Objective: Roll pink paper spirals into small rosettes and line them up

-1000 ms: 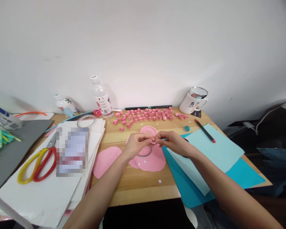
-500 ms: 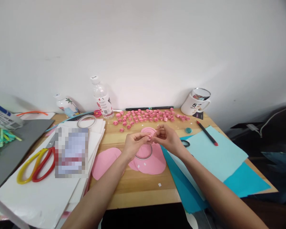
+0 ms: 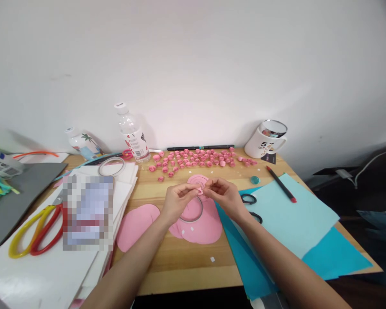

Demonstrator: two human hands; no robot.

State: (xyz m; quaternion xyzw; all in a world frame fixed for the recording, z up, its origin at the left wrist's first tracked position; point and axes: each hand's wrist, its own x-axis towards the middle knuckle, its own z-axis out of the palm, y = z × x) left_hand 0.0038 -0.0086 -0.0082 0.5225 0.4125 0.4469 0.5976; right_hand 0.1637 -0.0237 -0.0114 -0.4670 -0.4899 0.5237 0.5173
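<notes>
Over the desk, my left hand [image 3: 180, 201] pinches a small piece of pink paper [image 3: 200, 191], which looks folded or rolled. My right hand [image 3: 224, 195] is closed on the other side of the same piece, its thumb and fingertips at the paper. Beneath both hands lie pink paper circles [image 3: 209, 227] and a thin metal ring [image 3: 193, 219]. To the left are more pink paper circles [image 3: 137, 225], partly under my left forearm. Behind the hands, many little pink paper rolls [image 3: 193, 159] are spread across the wood.
Yellow-and-red scissors [image 3: 46, 234] lie on white sheets [image 3: 51, 279] at left. A plastic bottle [image 3: 133, 137] and a white mug [image 3: 265, 141] stand by the wall. At right, blue paper [image 3: 334, 246] carries a black pencil [image 3: 281, 184]; black scissors handles [image 3: 249, 198] show beside my right forearm.
The view has shifted slightly, so things sit a little lower and outward. My two hands stay together at the pink paper piece; more of the black scissors handles now shows.
</notes>
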